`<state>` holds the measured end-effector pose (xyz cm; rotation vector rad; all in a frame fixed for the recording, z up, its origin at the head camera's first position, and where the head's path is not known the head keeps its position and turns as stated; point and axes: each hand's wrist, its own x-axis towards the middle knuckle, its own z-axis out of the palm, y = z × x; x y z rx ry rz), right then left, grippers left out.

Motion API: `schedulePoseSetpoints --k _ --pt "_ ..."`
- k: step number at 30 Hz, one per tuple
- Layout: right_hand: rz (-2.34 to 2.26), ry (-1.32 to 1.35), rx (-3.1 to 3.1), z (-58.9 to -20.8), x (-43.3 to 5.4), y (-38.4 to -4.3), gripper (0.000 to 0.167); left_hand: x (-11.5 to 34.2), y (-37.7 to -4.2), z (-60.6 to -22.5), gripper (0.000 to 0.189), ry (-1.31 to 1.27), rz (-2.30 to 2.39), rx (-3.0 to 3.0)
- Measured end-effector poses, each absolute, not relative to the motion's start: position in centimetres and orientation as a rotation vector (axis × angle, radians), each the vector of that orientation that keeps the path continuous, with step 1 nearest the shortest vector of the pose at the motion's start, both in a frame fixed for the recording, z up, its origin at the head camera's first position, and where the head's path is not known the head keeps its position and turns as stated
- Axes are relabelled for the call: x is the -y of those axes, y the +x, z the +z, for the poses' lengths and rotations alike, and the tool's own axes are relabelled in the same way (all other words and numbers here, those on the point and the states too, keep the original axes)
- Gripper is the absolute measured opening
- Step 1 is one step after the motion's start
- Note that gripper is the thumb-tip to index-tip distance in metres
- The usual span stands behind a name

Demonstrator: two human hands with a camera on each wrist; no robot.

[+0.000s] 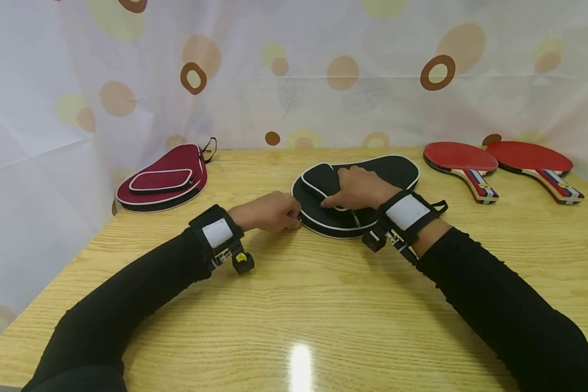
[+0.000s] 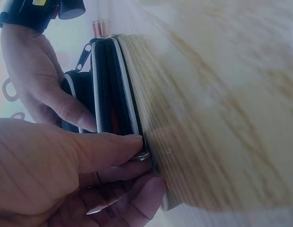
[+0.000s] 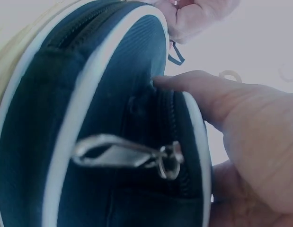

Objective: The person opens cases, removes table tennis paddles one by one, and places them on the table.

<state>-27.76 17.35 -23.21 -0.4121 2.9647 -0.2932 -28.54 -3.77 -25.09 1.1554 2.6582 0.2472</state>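
A black table tennis paddle case (image 1: 394, 167) with white piping lies on the table, its raised pocket (image 1: 319, 177) facing up. At the case's near left edge, my left hand (image 1: 274, 211) pinches the zipper pull (image 2: 144, 155) of the main zipper between thumb and fingers. Part of that zipper (image 2: 108, 90) shows along the side wall. My right hand (image 1: 363, 188) lies over the case and grips the pocket, thumb along the pocket's near side. The pocket's own metal pull (image 3: 118, 153) hangs loose.
A maroon paddle case (image 1: 164, 179) with a black strap lies at the back left. Two red paddles (image 1: 460, 156) (image 1: 529, 155) lie at the back right, handles toward me. A patterned curtain (image 1: 313, 81) hangs behind the wooden table (image 1: 255, 321).
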Motion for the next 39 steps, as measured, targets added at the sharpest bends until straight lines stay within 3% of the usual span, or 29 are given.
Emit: schedulePoseSetpoints --k 2,11,39 --pt "-0.300 -0.414 -2.938 -23.1 -17.5 -27.8 0.084 3.8 -28.6 -25.1 0.034 1.158 0.244 -2.660" --pt "-0.288 -0.434 -2.878 -22.9 -18.1 -27.9 0.089 3.8 -28.7 -25.2 0.035 1.175 0.258 -2.630" --pt "-0.220 -0.629 -2.775 -21.3 -20.1 -27.8 0.079 4.2 -29.0 -25.4 0.035 1.223 0.288 -2.651"
